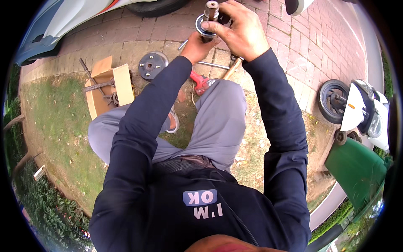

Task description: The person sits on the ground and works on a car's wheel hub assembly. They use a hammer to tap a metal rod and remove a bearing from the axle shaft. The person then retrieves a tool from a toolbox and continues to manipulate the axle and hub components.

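Observation:
A stepped metal shaft point(211, 11) with a shiny bearing ring point(199, 26) round it is held up in front of me, above the brick paving. My left hand point(196, 48) is closed round its lower part, just under the ring. From the right, my right hand point(245, 31) grips the shaft, its thumb laid across the ring and its fingers curled behind. The lower end of the shaft is hidden by my hands. Below them on the ground lie a round dark metal drum point(147, 72) with studs and a red tool point(201, 82) by my knee.
An open cardboard box point(124, 82) with a metal puller tool point(98, 87) stands at left. Near my knee lie a wooden handle point(233, 69) and a metal bar point(215, 65). At right are a white scooter point(354, 107) and a green bin point(357, 168); a vehicle point(63, 21) occupies the upper left.

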A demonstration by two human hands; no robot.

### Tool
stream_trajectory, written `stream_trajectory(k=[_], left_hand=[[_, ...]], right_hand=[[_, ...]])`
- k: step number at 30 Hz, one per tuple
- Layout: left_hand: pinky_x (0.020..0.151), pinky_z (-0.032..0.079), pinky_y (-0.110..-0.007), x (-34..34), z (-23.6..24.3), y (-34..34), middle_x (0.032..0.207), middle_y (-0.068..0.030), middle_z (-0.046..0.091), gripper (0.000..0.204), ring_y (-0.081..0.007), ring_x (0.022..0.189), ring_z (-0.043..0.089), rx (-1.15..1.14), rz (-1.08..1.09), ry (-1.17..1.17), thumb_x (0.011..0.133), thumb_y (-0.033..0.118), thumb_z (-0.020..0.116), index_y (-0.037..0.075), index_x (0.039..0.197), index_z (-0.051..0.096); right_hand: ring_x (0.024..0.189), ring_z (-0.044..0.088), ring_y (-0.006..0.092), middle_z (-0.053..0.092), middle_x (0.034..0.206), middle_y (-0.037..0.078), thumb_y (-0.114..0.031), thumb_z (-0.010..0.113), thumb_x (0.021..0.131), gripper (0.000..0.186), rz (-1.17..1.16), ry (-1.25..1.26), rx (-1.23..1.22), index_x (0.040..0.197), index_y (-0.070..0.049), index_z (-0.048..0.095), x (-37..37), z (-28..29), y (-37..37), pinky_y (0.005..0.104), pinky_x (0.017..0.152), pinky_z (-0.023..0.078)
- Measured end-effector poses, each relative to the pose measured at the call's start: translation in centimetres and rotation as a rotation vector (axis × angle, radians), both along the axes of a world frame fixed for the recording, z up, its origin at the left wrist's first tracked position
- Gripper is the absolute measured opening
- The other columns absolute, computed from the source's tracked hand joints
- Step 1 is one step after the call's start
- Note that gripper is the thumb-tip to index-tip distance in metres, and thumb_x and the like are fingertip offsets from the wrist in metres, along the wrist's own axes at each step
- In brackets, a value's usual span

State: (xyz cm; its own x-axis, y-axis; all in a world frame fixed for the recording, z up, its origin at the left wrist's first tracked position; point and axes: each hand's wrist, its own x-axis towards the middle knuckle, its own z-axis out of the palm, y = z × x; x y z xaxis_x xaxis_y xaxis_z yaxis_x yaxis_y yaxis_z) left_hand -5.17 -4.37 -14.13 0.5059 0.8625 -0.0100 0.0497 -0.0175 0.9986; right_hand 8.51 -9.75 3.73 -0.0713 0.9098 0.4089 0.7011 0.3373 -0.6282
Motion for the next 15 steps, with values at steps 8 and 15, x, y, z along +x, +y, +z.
stream_trajectory(k=[8, 15], left_hand=[[0.065, 0.052, -0.040, 1.1, 12.2, -3.5, 0.077, -0.0127, 0.069, 0.023, -0.0336, 0.074, 0.068, 0.546, -0.027, 0.281, 0.080, 0.028, 0.080, 0.009, 0.087, 0.068], [0.060, 0.050, -0.044, -1.7, 22.3, -6.2, 0.066, -0.0114, 0.063, 0.022, -0.0338, 0.067, 0.064, 1.105, -0.178, 0.815, 0.075, 0.026, 0.076, 0.010, 0.079, 0.061]], right_hand=[[0.081, 0.065, 0.0108, 0.070, 0.093, 0.006, -0.008, 0.077, 0.083, 0.030, -0.069, 0.607, 0.057, 0.110, 0.001, 0.068, 4.3, 4.4, -8.0, 0.0257, 0.075, 0.053], [0.107, 0.062, 0.0267, 0.065, 0.116, 0.015, -0.008, 0.075, 0.073, 0.052, -0.353, 0.116, 0.247, 0.122, 0.000, 0.059, 7.4, 10.6, -17.2, 0.0410, 0.099, 0.047]])
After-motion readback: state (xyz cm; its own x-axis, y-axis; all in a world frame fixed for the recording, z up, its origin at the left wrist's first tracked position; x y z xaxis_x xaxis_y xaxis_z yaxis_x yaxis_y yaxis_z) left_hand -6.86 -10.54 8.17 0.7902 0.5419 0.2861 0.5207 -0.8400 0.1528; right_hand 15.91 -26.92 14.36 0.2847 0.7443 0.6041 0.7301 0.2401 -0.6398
